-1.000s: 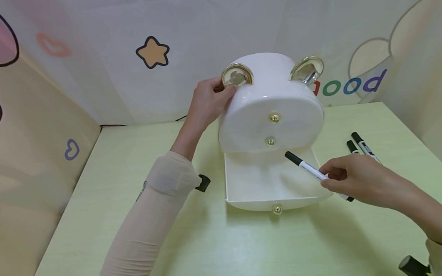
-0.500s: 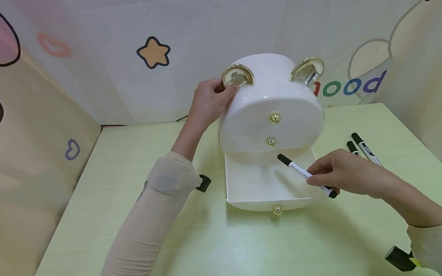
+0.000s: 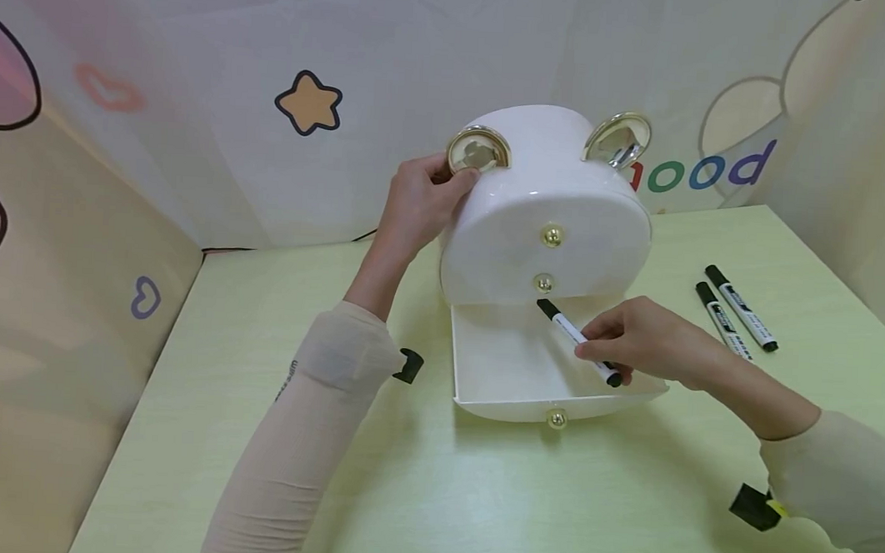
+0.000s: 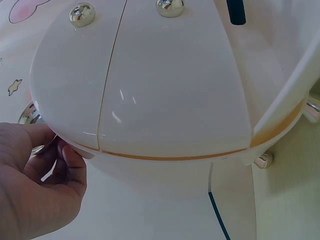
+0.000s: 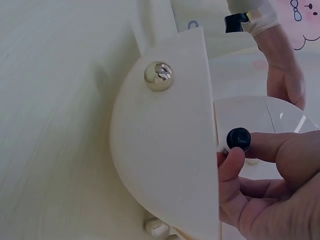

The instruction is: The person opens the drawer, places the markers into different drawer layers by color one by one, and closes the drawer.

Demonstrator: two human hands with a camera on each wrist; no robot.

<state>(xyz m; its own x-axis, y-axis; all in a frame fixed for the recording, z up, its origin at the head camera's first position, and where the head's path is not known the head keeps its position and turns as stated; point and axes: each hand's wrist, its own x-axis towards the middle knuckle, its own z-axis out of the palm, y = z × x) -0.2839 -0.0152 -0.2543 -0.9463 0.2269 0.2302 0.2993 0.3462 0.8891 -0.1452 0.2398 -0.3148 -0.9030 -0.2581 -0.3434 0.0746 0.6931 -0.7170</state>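
A white round-fronted storage box with gold knobs and two gold-rimmed mirrored ears stands on the table. Its bottom drawer is pulled out. My left hand grips the box's left ear, thumb in front and fingers behind. Between thumb and fingers, my right hand pinches a white marker with black ends. It is tilted over the drawer, its far cap close below the middle knob. The right wrist view shows the marker's black end above the drawer front.
Two more black-capped markers, the nearer one and the farther one, lie on the table right of the box. A printed cloth wall rises behind it. Small black devices sit at both wrists.
My right hand has carried the marker leftward, from the drawer's right edge to over its inside. The two loose markers are now less covered by that hand. My left hand keeps its grip.
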